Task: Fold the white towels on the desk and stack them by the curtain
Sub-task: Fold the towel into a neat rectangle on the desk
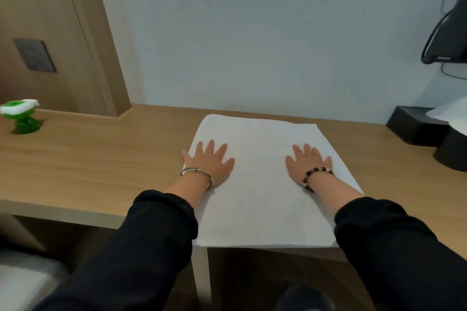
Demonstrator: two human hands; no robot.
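A white towel (260, 179) lies flat on the wooden desk (101, 159), its near edge reaching over the desk's front edge. My left hand (211, 163) presses on the towel's left side, palm down with fingers spread. My right hand (307, 163) presses on the towel's right side the same way. Both hands are flat on the cloth. No curtain is in view.
A green and white toy (21, 116) stands at the desk's far left. Black boxes (417, 129) with white paper sit at the far right, below a black device (447, 33) on the wall. A wooden panel with a grey switch plate (34, 55) is at the left.
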